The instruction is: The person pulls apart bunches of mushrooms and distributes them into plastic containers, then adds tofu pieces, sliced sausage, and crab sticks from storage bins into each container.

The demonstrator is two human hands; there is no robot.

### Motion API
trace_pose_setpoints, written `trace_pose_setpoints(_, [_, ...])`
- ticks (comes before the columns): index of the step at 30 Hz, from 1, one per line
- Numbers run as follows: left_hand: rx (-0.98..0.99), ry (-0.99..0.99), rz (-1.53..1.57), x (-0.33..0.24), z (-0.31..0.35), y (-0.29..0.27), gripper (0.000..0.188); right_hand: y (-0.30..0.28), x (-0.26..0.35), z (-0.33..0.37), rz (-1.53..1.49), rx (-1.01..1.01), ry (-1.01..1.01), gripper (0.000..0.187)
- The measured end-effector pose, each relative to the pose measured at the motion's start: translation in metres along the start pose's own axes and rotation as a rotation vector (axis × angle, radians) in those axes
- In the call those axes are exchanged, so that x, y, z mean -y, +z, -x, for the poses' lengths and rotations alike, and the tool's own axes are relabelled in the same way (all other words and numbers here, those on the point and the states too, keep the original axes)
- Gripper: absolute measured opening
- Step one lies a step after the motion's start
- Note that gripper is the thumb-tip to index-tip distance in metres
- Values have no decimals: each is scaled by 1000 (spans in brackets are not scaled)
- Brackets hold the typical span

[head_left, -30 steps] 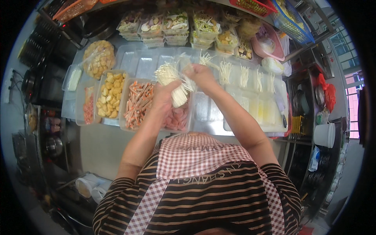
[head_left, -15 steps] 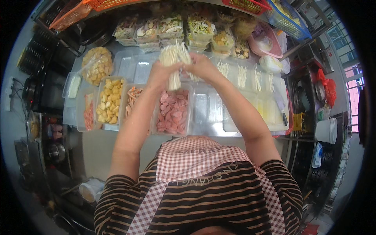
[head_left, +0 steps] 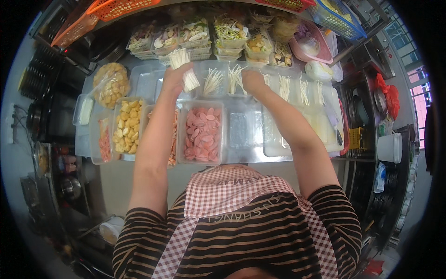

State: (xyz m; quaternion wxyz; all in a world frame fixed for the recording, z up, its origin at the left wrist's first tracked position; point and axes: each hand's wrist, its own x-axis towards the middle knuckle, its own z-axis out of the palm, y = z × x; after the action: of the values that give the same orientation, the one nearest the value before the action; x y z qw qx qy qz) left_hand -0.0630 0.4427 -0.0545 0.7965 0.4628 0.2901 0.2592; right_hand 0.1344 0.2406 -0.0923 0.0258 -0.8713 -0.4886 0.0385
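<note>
My left hand (head_left: 173, 80) is wrapped round a thick bunch of enoki mushrooms (head_left: 182, 65), lifted above the clear trays at the middle left. My right hand (head_left: 254, 83) is curled beside a small portion of enoki (head_left: 235, 76) in a clear container. Its fingertips point away and are hidden, so what they grip does not show. Another portion of enoki (head_left: 213, 82) lies fanned out between my hands. Further enoki portions (head_left: 284, 87) stand in a row to the right of my right hand, one partly covered by it.
Tubs of pink sliced sausage (head_left: 202, 134) and yellow chunks (head_left: 128, 124) stand at the near edge. A bag of fried puffs (head_left: 111, 79) lies left. Stacked vegetable boxes (head_left: 193, 33) line the back. A knife (head_left: 338, 135) rests on the white board (head_left: 302, 151) at right. Baskets (head_left: 125, 7) hang overhead.
My hands have moved apart. The left has gone left with the enoki bunch; the right has gone right and down to the row of containers. Two enoki portions between them now show.
</note>
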Motion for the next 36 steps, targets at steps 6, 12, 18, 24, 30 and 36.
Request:
trace_pose_setpoints(6, [32, -176, 376, 18, 33, -9, 28, -5, 36, 1, -298, -186, -86, 20])
trace_pose_setpoints(12, [280, -104, 415, 36, 60, 0, 52, -47, 109, 19, -1216, 457, 144, 28])
trace_pose_setpoints(18, [403, -147, 548, 26, 78, 6, 49, -63, 111, 38, -1672, 582, 79, 15])
trace_pose_setpoints(24, [78, -121, 477, 37, 78, 6, 39, -71, 110, 27, -1388, 51, 55, 14])
trace_pose_setpoints(30, [-100, 58, 788, 34, 84, -22, 33, -134, 25, 5, -1552, -345, 119, 18])
trace_pose_setpoints(36, [215, -9, 749, 25, 90, -15, 33, -57, 0, 12, -158, 53, -28, 45])
